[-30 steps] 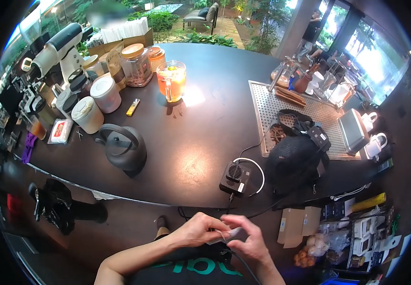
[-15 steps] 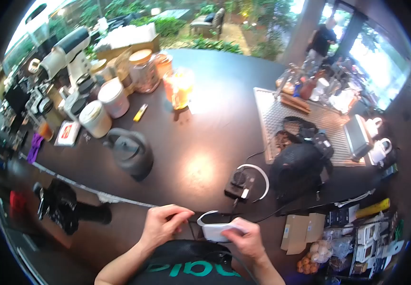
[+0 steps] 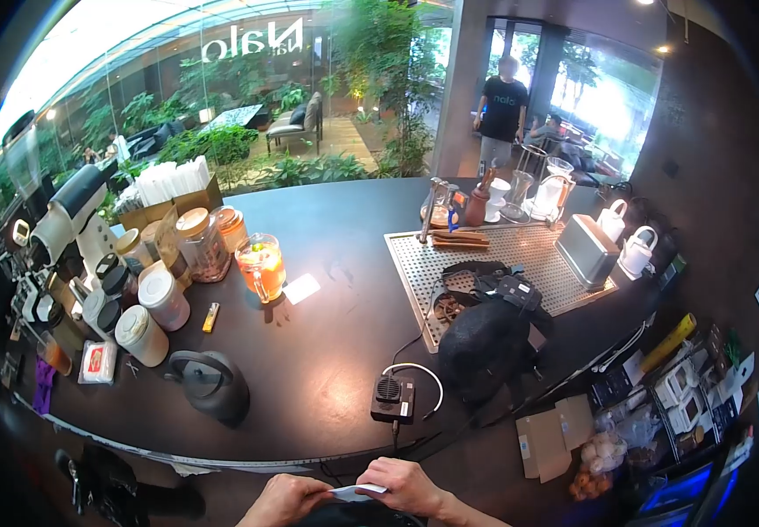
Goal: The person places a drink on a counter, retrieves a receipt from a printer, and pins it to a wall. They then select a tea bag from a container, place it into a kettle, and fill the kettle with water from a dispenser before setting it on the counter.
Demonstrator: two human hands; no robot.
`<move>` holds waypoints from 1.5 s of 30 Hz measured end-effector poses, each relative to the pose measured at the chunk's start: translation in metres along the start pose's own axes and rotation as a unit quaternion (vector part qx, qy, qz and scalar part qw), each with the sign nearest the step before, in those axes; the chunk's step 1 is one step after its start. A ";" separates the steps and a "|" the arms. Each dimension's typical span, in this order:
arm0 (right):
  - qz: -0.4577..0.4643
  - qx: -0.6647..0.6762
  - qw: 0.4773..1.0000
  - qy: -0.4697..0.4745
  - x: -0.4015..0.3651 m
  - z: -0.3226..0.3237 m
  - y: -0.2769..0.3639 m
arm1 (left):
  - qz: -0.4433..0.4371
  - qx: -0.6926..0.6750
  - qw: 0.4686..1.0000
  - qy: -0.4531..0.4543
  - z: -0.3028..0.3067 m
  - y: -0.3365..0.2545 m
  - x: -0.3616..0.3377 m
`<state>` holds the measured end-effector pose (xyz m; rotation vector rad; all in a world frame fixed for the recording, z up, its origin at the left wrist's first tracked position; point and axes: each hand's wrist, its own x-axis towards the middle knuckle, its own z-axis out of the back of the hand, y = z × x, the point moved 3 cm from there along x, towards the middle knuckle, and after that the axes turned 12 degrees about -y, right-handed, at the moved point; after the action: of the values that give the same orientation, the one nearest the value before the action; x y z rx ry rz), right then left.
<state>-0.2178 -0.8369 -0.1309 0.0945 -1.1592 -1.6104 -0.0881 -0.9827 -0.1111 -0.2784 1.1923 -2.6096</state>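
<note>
Counter: a dark round counter (image 3: pixel 335 351) fills the middle of the frame.
Tray: a perforated metal tray (image 3: pixel 414 263) lies right of centre.
Bag: a black bag (image 3: pixel 485 338) rests on the tray's lower edge.
Kettle: a dark kettle (image 3: pixel 208 382) stands at lower left.
Box: a small black box (image 3: pixel 394 400) with a white cable loop sits just below centre.
Right hand: the right hand (image 3: pixel 410 487), at bottom centre, has its fingers closed on the white piece's right end.
Left hand: the left hand (image 3: pixel 284 502), at the bottom edge, pinches its left end.
White piece: a small flat white piece (image 3: pixel 360 490) is held between both hands, below the counter's edge.
</note>
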 end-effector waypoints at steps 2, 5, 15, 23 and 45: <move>-0.028 0.034 0.999 0.011 -0.004 0.001 -0.004 | 0.012 -0.025 0.999 -0.025 0.004 0.001 -0.003; -0.056 0.101 0.991 0.061 0.003 0.005 0.003 | 0.024 -0.032 0.999 -0.010 0.011 -0.011 -0.001; 0.101 -0.063 0.988 0.097 0.013 -0.022 0.010 | -0.018 0.019 0.998 -0.048 0.004 -0.029 0.002; 0.139 0.003 0.990 0.022 0.024 -0.016 0.020 | -0.014 0.060 0.996 -0.060 0.020 -0.029 -0.002; 0.055 0.006 0.997 0.047 0.017 -0.028 0.000 | -0.132 0.075 0.928 -0.340 0.073 -0.080 -0.002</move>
<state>-0.2077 -0.8673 -0.1373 0.1101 -1.0826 -1.4865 -0.0780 -0.9838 -0.0036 -1.2617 0.7387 -2.4391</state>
